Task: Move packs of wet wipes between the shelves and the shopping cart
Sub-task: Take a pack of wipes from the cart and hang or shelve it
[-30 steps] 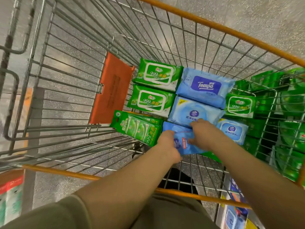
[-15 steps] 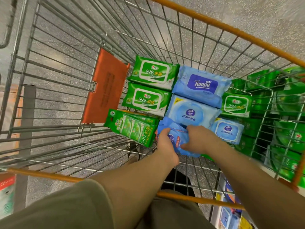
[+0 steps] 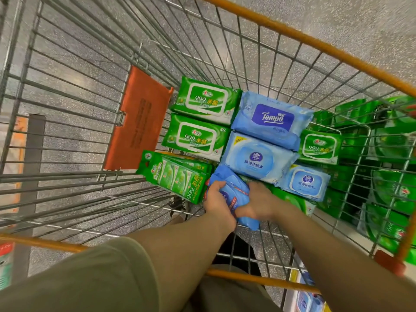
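Inside the wire shopping cart (image 3: pixel 292 32) lie several packs of wet wipes. Both my hands grip a blue multi-pack (image 3: pixel 231 190) near the cart's near end: my left hand (image 3: pixel 217 203) curls round its left side, my right hand (image 3: pixel 258 202) holds its right side. The pack is tilted and lifted off the cart floor. Around it lie two green 999 packs (image 3: pixel 202 102) (image 3: pixel 195 137), a green multi-pack (image 3: pixel 177 176), a blue Tempo pack (image 3: pixel 272 119), a large Vinda pack (image 3: pixel 256 157), a smaller Vinda pack (image 3: pixel 306 182) and another green pack (image 3: pixel 319 147).
An orange child-seat flap (image 3: pixel 139 118) hangs on the cart's left inner side. Shelves with green packs (image 3: pixel 391 143) stand beyond the cart's right wall. Blue packs (image 3: pixel 308 300) show on a low shelf at bottom right. Speckled floor surrounds the cart.
My hands have closed tighter round the blue multi-pack and pulled it up and toward me, tilting it. The view has shifted slightly.
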Motion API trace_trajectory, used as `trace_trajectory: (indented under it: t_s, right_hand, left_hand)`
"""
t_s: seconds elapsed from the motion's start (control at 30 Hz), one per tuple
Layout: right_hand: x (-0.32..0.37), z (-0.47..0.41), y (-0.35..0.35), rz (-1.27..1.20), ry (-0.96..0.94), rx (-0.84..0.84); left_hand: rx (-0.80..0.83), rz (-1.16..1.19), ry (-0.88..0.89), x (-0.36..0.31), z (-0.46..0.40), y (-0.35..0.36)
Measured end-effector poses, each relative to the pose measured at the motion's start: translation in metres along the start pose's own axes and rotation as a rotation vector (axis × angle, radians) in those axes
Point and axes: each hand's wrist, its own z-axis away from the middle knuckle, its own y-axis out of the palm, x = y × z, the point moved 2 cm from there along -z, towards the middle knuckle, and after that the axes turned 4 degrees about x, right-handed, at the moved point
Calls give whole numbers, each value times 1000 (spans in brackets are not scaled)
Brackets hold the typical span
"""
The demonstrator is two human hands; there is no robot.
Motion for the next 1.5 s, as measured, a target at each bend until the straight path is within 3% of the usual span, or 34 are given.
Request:
trace_trajectory:
  t_s: [0.43,0.6,0.8,1.0,1.27,1.5]
  right_hand:
    - [-9,-24,1,-88,45,56]
    - [-5,-10,-3,-367,-23,142]
    - [3,0,-5,-514,-48,191]
    - [13,40,-9,-825,-98,233]
    - [54,112,-34,-1258,-324,15]
    - [92,183,-51,-1447,-532,-275]
  left_hand:
    - [-54,-17,57,-6,10,4]
    - [-78,-44,79,-8,6,-2]
    - [-8,-166,7,-2,-9,-11]
    - [127,-325,82,-19,53,5]
    - [305,-393,358,-56,124,33]
    - [638,-549,358,-82,203,72]
